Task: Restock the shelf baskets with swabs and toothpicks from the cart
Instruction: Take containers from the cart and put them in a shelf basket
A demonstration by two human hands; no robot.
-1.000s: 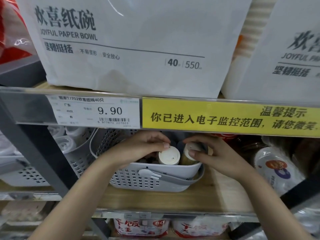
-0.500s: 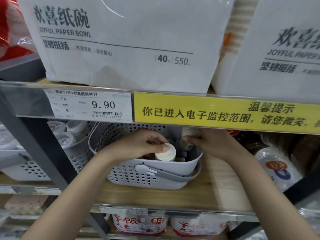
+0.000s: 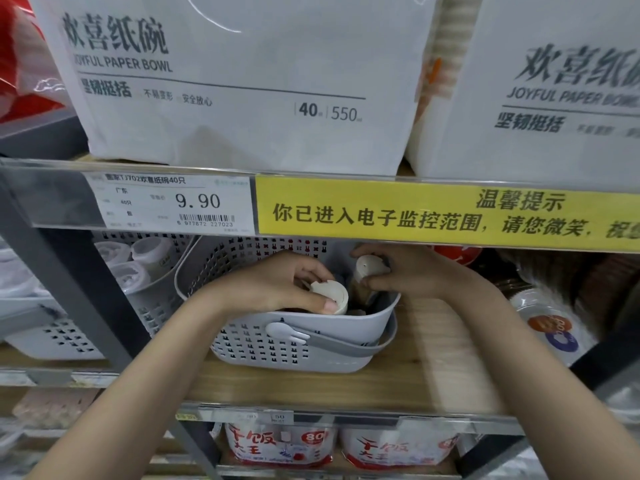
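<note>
A grey perforated basket [image 3: 291, 351] with a handle stands on the wooden shelf. Both my hands are inside it. My left hand [image 3: 277, 285] grips a white-lidded toothpick jar [image 3: 330, 296] near the basket's front, tilted toward me. My right hand [image 3: 405, 271] holds a second white-lidded jar [image 3: 370, 266] farther back, its brown body reaching down into the basket. The rest of the basket's contents are hidden by my hands.
A second grey basket [image 3: 152, 299] with white round containers sits to the left behind a grey upright post [image 3: 86, 299]. Paper bowl packs [image 3: 242, 81] fill the shelf above. Plastic-wrapped plates [image 3: 554, 327] lie right. The yellow shelf strip [image 3: 446, 216] overhangs the basket.
My right hand has carried its jar deeper toward the back of the basket. My left hand has tipped its jar and lowered it slightly at the front.
</note>
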